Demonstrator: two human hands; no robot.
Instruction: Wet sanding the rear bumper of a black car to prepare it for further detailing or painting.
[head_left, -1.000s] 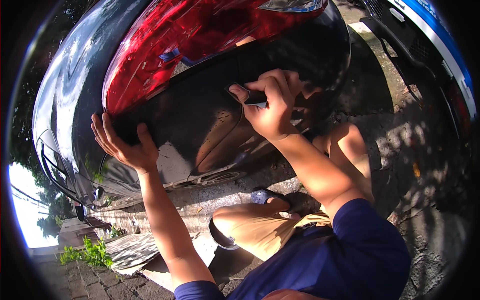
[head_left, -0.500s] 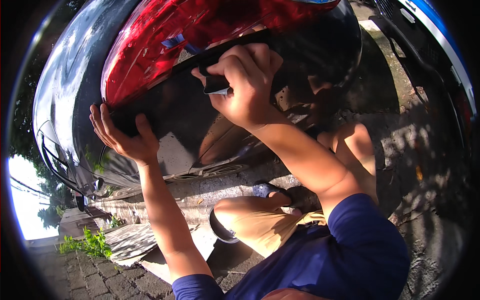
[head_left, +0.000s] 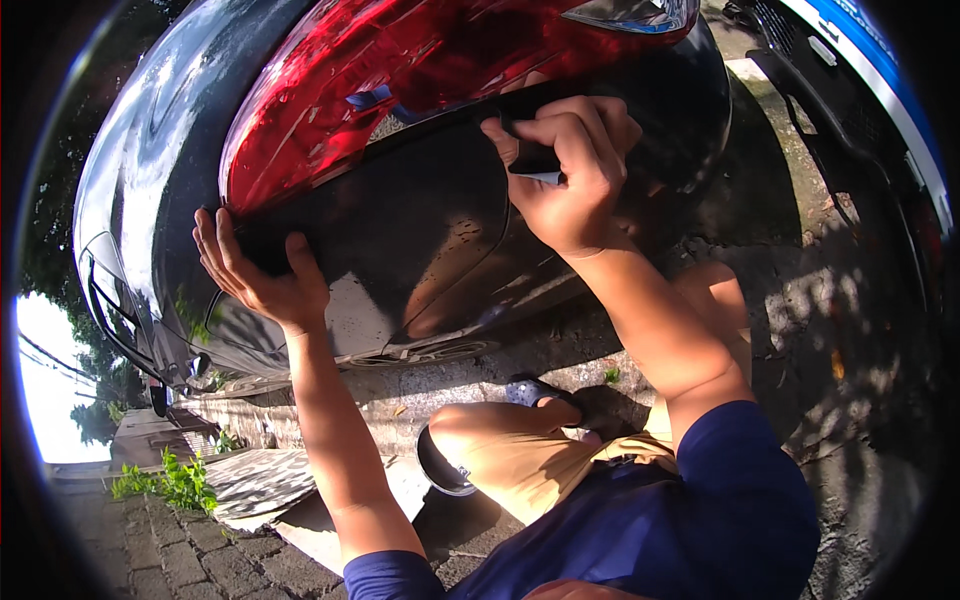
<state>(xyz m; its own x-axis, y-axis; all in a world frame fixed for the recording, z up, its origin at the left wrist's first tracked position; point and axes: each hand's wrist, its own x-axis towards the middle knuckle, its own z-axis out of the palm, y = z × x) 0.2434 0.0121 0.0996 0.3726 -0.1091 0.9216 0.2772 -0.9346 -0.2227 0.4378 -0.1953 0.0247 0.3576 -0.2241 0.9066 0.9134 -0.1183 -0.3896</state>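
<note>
A large red tail light (head_left: 320,110) spans the upper part of the head view, set in the dark glossy body panel (head_left: 400,210) of a car. My left hand (head_left: 268,285) rests on the panel below the light's left corner, fingers stretched and thumb apart. Farther right, just under the light's lower edge, my right hand (head_left: 580,175) is closed in a pinch around a small folded dark sheet (head_left: 536,158) with a pale side showing. Whether the sheet is sandpaper or film I cannot tell.
To the right stands another vehicle (head_left: 850,110) with a black bumper and blue-white body. Flat boards (head_left: 262,482) lie at lower left beside a green plant (head_left: 178,484) and paving blocks (head_left: 170,555). A dark round-rimmed thing (head_left: 440,470) is by my knee.
My right hand has slid rightward along the tail light's lower edge with the folded dark sheet. My left hand stays at the light's left corner. The view has shifted slightly.
</note>
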